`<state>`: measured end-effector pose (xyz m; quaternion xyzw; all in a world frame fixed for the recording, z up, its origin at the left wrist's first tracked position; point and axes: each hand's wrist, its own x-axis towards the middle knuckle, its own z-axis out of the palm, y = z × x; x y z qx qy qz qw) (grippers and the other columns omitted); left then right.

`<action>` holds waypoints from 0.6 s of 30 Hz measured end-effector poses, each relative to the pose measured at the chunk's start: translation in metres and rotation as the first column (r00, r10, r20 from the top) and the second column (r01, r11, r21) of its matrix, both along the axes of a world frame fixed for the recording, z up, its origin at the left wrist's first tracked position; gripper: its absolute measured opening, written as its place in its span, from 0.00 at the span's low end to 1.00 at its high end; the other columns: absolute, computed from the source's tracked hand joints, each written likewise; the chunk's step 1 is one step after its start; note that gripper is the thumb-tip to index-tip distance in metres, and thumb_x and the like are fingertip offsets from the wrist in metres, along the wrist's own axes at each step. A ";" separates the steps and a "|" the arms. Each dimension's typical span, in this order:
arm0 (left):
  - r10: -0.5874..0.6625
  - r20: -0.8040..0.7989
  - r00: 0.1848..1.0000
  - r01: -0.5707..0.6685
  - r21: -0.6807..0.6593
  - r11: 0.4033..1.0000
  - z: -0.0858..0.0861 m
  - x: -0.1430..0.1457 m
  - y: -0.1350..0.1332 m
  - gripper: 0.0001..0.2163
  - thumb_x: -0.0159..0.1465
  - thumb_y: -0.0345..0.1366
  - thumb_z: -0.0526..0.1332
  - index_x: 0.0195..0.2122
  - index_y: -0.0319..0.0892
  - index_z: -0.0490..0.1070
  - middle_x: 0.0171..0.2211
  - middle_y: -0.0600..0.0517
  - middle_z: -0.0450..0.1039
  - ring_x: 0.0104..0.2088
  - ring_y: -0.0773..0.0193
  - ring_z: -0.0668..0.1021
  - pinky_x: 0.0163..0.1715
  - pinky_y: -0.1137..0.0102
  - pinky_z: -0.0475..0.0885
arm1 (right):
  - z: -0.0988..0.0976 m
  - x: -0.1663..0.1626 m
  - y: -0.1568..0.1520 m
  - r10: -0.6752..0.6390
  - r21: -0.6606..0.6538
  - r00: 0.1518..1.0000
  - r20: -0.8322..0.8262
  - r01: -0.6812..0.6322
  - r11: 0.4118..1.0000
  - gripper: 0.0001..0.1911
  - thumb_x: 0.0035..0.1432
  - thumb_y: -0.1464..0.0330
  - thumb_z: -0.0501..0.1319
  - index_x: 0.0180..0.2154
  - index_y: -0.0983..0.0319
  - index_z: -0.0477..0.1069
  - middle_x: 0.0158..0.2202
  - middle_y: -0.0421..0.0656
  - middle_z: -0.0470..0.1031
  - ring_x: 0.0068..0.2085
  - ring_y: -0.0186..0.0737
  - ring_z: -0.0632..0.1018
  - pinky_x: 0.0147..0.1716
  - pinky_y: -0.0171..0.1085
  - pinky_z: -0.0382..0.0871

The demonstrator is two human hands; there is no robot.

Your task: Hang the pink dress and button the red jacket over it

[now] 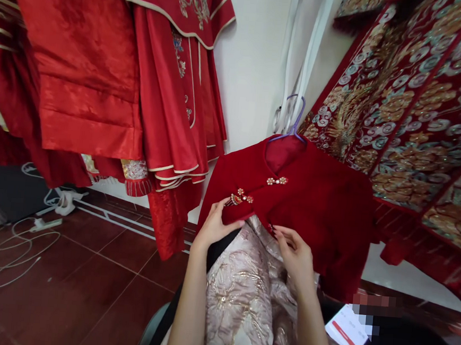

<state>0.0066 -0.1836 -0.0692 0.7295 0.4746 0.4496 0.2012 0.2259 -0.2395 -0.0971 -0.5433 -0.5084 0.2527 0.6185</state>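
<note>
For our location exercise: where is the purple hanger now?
Head view, right of centre: the purple hanger rises from the red jacket, against the white wall.

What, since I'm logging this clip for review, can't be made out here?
All in the head view.
Left hand: fingertips hidden at the red jacket flap it pinches.
Right hand: its own back hides whether it grips the hem.
Hanger: shoulders inside the jacket.
Paper slip: print pixelated.
Embroidered robe: cut off by the right edge.
</note>
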 end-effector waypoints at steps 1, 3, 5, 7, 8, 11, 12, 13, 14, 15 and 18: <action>-0.062 -0.038 0.997 0.061 -0.021 0.998 -0.001 -0.006 -0.001 0.36 0.51 0.47 0.69 0.60 0.49 0.60 0.56 0.45 0.63 0.58 0.54 0.67 0.58 0.58 0.62 | -0.006 0.004 -0.003 0.019 -0.029 1.000 -0.008 -0.020 0.999 0.18 0.54 0.56 0.61 0.41 0.62 0.75 0.42 0.48 0.78 0.42 0.44 0.79 0.44 0.42 0.73; -0.101 -0.083 0.991 0.099 -0.035 0.994 -0.003 -0.013 -0.001 0.33 0.53 0.47 0.68 0.60 0.50 0.62 0.58 0.45 0.60 0.60 0.55 0.65 0.60 0.60 0.60 | -0.015 0.009 -0.003 0.063 -0.062 0.998 0.001 -0.063 0.996 0.19 0.54 0.55 0.61 0.42 0.61 0.75 0.44 0.49 0.78 0.43 0.45 0.79 0.45 0.43 0.73; -0.078 -0.102 0.992 0.076 -0.025 0.997 -0.004 -0.015 0.002 0.21 0.59 0.44 0.63 0.54 0.50 0.70 0.56 0.46 0.62 0.58 0.57 0.68 0.59 0.61 0.61 | -0.019 0.008 0.001 0.058 -0.059 0.997 0.044 -0.055 0.997 0.21 0.55 0.55 0.59 0.45 0.61 0.73 0.47 0.49 0.76 0.46 0.46 0.78 0.46 0.44 0.72; -0.076 -0.119 0.990 0.075 -0.013 0.997 -0.003 -0.015 0.005 0.13 0.62 0.41 0.60 0.46 0.48 0.76 0.52 0.47 0.68 0.53 0.59 0.72 0.57 0.63 0.64 | -0.023 0.005 0.007 0.007 -0.026 0.995 0.099 -0.004 1.000 0.24 0.56 0.54 0.57 0.49 0.62 0.71 0.51 0.51 0.73 0.49 0.46 0.76 0.48 0.45 0.71; -0.078 -0.134 0.988 0.078 -0.005 0.997 -0.003 -0.014 0.006 0.10 0.62 0.40 0.60 0.43 0.48 0.77 0.49 0.48 0.70 0.50 0.60 0.74 0.56 0.63 0.65 | -0.026 0.003 0.009 -0.010 -0.008 0.994 0.111 0.011 1.000 0.26 0.57 0.54 0.56 0.52 0.62 0.69 0.52 0.52 0.71 0.50 0.47 0.75 0.48 0.46 0.71; -0.055 -0.174 0.983 0.064 0.046 0.997 0.002 -0.013 0.006 0.07 0.61 0.38 0.62 0.36 0.47 0.79 0.47 0.50 0.74 0.49 0.59 0.75 0.54 0.63 0.66 | -0.035 -0.003 0.015 0.035 0.003 0.996 0.078 -0.035 0.999 0.28 0.59 0.54 0.53 0.54 0.64 0.65 0.52 0.54 0.71 0.50 0.46 0.74 0.46 0.45 0.72; -0.055 -0.180 0.982 0.066 0.058 0.996 0.004 -0.013 0.004 0.06 0.60 0.37 0.62 0.36 0.47 0.79 0.46 0.50 0.75 0.48 0.59 0.75 0.53 0.63 0.67 | -0.037 -0.005 0.017 0.051 -0.001 0.996 0.066 -0.051 0.999 0.27 0.59 0.54 0.53 0.54 0.64 0.65 0.51 0.53 0.72 0.49 0.45 0.75 0.45 0.44 0.72; -0.061 -0.179 0.982 0.073 0.061 0.995 0.006 -0.013 0.002 0.06 0.61 0.36 0.62 0.35 0.46 0.79 0.44 0.50 0.76 0.46 0.60 0.76 0.51 0.65 0.68 | -0.039 -0.006 0.018 0.061 -0.007 0.996 0.065 -0.060 0.998 0.26 0.59 0.54 0.53 0.52 0.64 0.67 0.49 0.53 0.73 0.47 0.45 0.75 0.45 0.44 0.72; -0.073 -0.173 0.982 0.084 0.058 0.995 0.009 -0.014 0.000 0.07 0.61 0.36 0.61 0.36 0.46 0.79 0.42 0.50 0.77 0.44 0.61 0.76 0.48 0.66 0.69 | -0.041 -0.007 0.018 0.060 -0.013 0.995 0.077 -0.059 0.998 0.25 0.58 0.54 0.53 0.50 0.64 0.68 0.47 0.52 0.74 0.44 0.44 0.76 0.44 0.44 0.72; -0.082 -0.164 0.983 0.091 0.050 0.995 0.012 -0.014 -0.003 0.07 0.62 0.35 0.60 0.36 0.45 0.78 0.40 0.50 0.77 0.41 0.62 0.77 0.46 0.67 0.70 | -0.041 -0.008 0.018 0.052 -0.018 0.994 0.098 -0.051 0.999 0.24 0.57 0.55 0.54 0.48 0.64 0.70 0.45 0.52 0.74 0.42 0.44 0.76 0.44 0.44 0.71; -0.079 -0.123 0.989 0.083 0.032 0.996 0.024 -0.018 -0.013 0.07 0.62 0.36 0.59 0.35 0.45 0.78 0.36 0.51 0.78 0.37 0.63 0.78 0.41 0.69 0.71 | -0.041 -0.009 0.018 0.025 -0.031 0.988 0.151 -0.020 0.999 0.21 0.56 0.56 0.56 0.44 0.63 0.72 0.42 0.50 0.75 0.37 0.42 0.75 0.43 0.45 0.70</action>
